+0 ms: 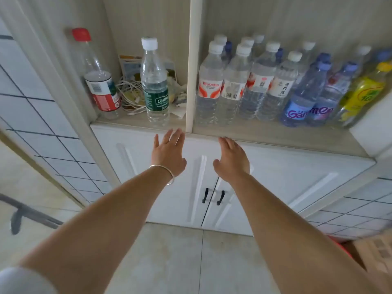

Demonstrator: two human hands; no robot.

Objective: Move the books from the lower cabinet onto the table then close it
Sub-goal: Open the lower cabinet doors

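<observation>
The white lower cabinet (297, 179) has two doors, both shut, with two black handles (213, 196) side by side at the middle seam. No books are visible; the inside is hidden. My left hand (168, 152), with a bangle on the wrist, is stretched out in front of the left door, fingers apart, fingertips near the shelf's front edge. In front of the right door my right hand (232, 157) reaches forward, also open and empty. Both hands are above the handles.
On the open shelf (275, 136) above the doors stand many water bottles (231, 81), a green-label bottle (156, 81), a red-cap bottle (99, 81) and tangled cables (129, 94). Tiled walls flank the cabinet. A cardboard box (373, 249) sits low right on the floor.
</observation>
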